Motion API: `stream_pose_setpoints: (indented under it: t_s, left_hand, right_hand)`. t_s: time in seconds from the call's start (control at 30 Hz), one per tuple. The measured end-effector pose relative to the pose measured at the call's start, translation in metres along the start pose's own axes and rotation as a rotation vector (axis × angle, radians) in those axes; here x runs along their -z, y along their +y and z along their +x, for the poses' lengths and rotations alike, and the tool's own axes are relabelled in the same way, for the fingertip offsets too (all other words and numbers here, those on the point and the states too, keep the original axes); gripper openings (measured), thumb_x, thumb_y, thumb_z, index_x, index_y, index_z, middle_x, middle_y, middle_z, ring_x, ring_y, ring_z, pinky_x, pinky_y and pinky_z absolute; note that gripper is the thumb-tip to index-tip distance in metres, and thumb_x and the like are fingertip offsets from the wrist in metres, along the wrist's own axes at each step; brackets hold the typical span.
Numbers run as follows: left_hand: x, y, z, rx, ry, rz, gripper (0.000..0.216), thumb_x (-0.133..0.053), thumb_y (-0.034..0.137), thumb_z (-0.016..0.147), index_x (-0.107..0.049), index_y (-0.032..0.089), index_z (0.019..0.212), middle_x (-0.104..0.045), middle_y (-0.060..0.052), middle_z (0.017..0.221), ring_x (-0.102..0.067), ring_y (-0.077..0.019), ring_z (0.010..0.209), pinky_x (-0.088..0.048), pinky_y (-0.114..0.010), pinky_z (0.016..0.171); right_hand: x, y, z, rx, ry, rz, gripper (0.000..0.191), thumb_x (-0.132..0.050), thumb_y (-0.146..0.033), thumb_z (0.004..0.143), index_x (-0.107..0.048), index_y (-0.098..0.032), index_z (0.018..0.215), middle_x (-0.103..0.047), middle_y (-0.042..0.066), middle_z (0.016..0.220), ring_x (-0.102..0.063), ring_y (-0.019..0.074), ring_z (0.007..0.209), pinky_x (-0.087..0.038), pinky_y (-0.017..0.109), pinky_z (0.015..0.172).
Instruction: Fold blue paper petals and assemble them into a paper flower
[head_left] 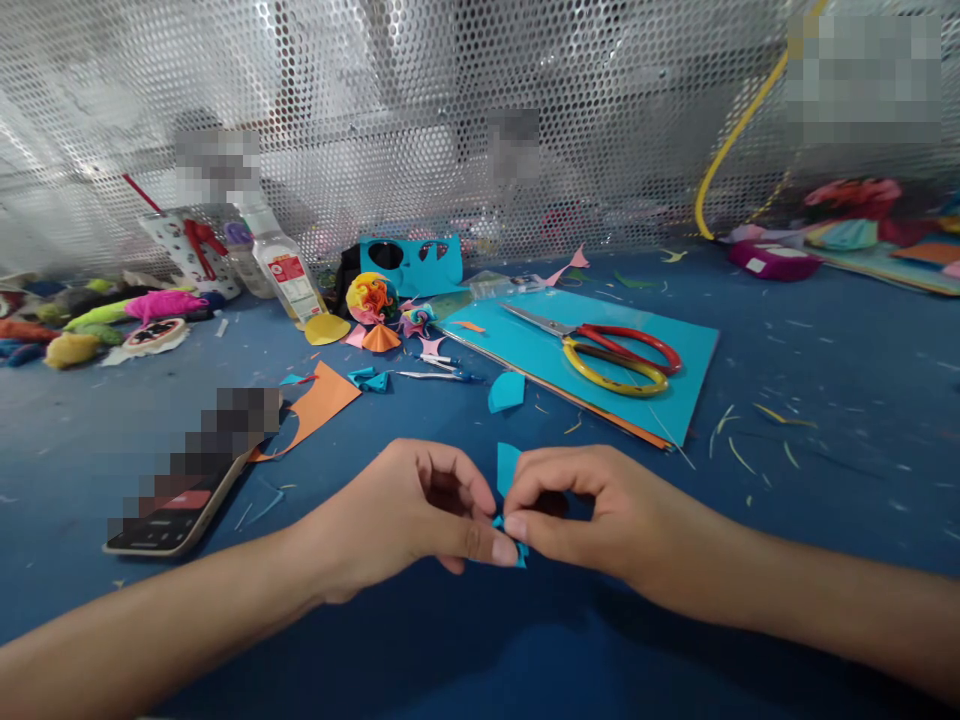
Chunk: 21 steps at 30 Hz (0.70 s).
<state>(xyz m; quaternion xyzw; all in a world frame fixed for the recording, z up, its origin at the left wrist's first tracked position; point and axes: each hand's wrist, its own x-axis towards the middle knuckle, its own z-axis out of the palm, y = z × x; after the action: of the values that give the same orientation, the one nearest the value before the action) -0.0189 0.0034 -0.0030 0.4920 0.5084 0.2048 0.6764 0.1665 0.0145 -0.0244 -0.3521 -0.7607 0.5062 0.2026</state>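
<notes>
Over the blue tabletop (360,665), your left hand (420,510) and right hand (600,515) pinch a small turquoise paper piece (523,560) between them; beyond your right hand, scissors (564,328) lie on a turquoise sheet (517,338).

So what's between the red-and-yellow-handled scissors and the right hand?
In the head view: first the near part of the blue-topped sheet stack under the scissors, then a narrow strip of blue tabletop before the right hand.
</notes>
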Motion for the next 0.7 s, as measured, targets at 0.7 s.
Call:
stream_pose_setpoints:
  t_s: [0.7]
  left_hand:
    - [0.0086, -0.0033, 0.0046, -0.118, 0.009, -0.005, 0.024, -0.074, 0.021, 0.061, -0.062, 0.014, 0.081, -0.065, 0.001, 0.065, -0.057, -0.0079, 0.058, -0.044, -0.018, 0.052]
  right_hand:
    - [0.0020, 0.0042, 0.0035, 0.045, 0.087, -0.049, 0.015, -0.053, -0.025, 0.079, -0.062, -0.018, 0.069, -0.051, -0.002, 0.063, -0.045, 0.0095, 0.059, -0.037, 0.020, 0.053]
